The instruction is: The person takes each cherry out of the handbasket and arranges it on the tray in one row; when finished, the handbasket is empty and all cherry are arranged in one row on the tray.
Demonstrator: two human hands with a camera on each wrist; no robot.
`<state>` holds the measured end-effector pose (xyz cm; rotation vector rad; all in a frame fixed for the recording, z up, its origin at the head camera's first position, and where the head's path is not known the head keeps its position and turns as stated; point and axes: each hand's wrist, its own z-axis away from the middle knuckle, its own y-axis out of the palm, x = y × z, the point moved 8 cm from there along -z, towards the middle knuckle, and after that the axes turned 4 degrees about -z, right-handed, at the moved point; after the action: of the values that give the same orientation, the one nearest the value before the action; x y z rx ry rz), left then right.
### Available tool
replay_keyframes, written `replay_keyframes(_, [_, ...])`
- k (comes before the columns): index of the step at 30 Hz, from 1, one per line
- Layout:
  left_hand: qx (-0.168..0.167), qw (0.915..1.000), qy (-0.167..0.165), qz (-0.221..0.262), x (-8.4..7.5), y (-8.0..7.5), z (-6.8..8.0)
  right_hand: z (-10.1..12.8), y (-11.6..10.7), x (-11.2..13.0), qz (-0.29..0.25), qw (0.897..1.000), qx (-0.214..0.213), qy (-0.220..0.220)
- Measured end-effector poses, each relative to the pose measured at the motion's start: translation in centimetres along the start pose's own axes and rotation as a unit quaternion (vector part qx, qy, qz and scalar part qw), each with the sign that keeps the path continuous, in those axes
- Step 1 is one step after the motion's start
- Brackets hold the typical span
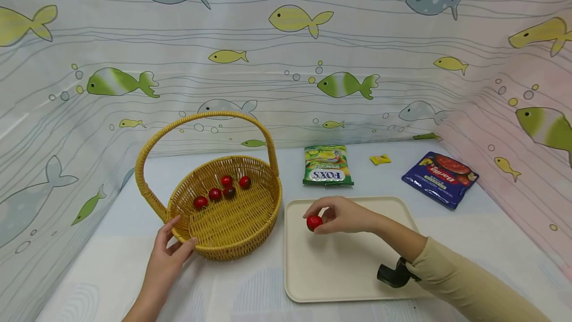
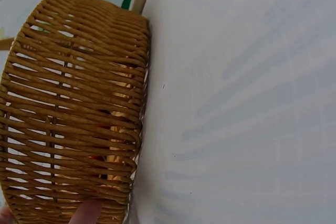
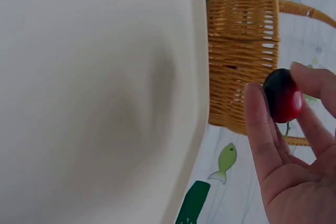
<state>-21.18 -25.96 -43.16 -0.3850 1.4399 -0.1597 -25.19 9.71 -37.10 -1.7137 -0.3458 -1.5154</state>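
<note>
A green FOXS candy bag (image 1: 328, 165) lay just above the frame's centre. Right of it sat a small yellow wrapper (image 1: 380, 159), and further right a dark blue Barilla packet (image 1: 440, 179) (printed with red tomatoes). A fish-patterned curtain (image 1: 286, 53) filled the upper frame.

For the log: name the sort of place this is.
Probably a makeshift tabletop stage for recording, not a kitchen: a fish-print curtain walls in three sides, and a basket, a tray and snack packets are laid out on the covered table.
</note>
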Motion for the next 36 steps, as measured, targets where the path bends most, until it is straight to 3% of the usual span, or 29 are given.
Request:
replay_keyframes(7, [-0.01, 0.9999, -0.001, 0.008, 0.9, -0.3, -0.4, -0.1, -0.3, -1.9, 0.06, 0.998, -0.02, 0.027])
replay_keyframes(14, [-0.01, 0.9999, -0.001, 0.005, 1.0, -0.3, -0.4, -0.5, -0.2, -3.1, 0.088, 0.995, -0.04, 0.038])
replay_keyframes(20, [-0.013, 0.9999, -0.002, 0.003, 0.9, -0.3, -0.4, -0.9, 0.7, -3.8, 0.125, 0.99, -0.028, 0.064])
replay_keyframes(32, [-0.005, 0.9999, 0.009, -0.01, -0.1, -0.1, 0.0, -1.0, 1.5, -3.7, 0.151, 0.987, -0.004, 0.059])
replay_keyframes(36, [-0.004, 0.9999, -0.009, -0.003, -0.7, 0.0, 0.5, -0.8, 1.4, -3.5, 0.154, 0.986, -0.001, 0.061])
